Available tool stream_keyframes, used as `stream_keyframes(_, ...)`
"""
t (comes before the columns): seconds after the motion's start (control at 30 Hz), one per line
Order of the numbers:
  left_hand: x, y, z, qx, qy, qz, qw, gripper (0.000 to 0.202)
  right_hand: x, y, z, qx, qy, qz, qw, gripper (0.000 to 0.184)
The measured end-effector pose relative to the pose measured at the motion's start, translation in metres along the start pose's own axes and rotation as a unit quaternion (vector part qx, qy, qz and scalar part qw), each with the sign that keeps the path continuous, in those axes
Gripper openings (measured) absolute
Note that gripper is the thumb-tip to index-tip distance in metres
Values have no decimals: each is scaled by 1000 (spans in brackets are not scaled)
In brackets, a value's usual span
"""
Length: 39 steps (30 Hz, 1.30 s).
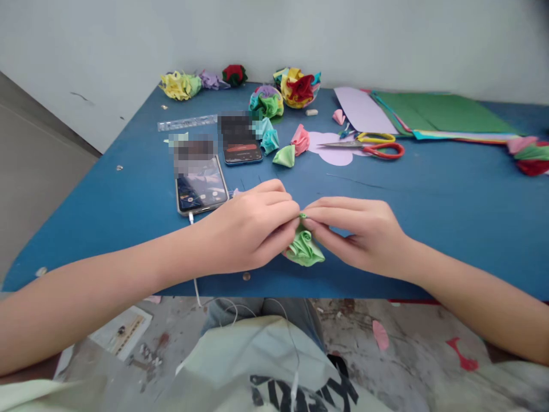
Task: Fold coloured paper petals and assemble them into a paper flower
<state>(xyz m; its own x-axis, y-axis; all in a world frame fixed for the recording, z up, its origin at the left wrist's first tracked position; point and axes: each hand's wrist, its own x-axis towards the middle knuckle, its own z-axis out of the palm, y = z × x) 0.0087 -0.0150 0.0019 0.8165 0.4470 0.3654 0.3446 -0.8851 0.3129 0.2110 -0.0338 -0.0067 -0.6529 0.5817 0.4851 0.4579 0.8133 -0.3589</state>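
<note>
My left hand (261,226) is closed around one side of a light green folded paper flower (305,249), above the front part of the blue table. From the other side, my right hand (360,232) pinches the flower's upper edge between thumb and fingers. Ruffled green petals show below the fingertips; the part inside my left hand is hidden. Just beyond my hands lie a green paper piece (285,156), a pink one (301,139) and a turquoise one (270,141).
Two phones (201,186) (241,150) lie left, one with a white cable. Scissors (380,146) rest partly on a lilac paper shape (332,155). Stacked coloured paper (446,111) is at the back right. Paper balls (300,87) and a clear ruler (187,122) sit toward the back.
</note>
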Motion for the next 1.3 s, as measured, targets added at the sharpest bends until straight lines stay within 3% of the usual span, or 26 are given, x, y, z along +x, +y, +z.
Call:
stream_keyframes(0.17,1,1,-1,-4,14,-1,1000,18,1,-3,1,-43,97,33,994,8)
stream_keyframes(0.3,1,3,-3,9,25,-5,1000,17,0,-6,3,-106,158,-11,982,9)
stream_keyframes(0.53,1,0,-1,46,20,3,999,17,4,-5,1,-72,131,17,989,6)
stream_keyframes(0.77,1,2,2,106,11,41,993,20,-3,0,6,-170,116,-20,978,10)
stream_keyframes(1.03,2,3,3,125,3,22,992,23,-5,-1,10,-176,126,-15,976,10)
stream_keyframes(1.3,2,3,-1,129,-20,49,990,23,-1,-2,5,-35,108,12,993,1)
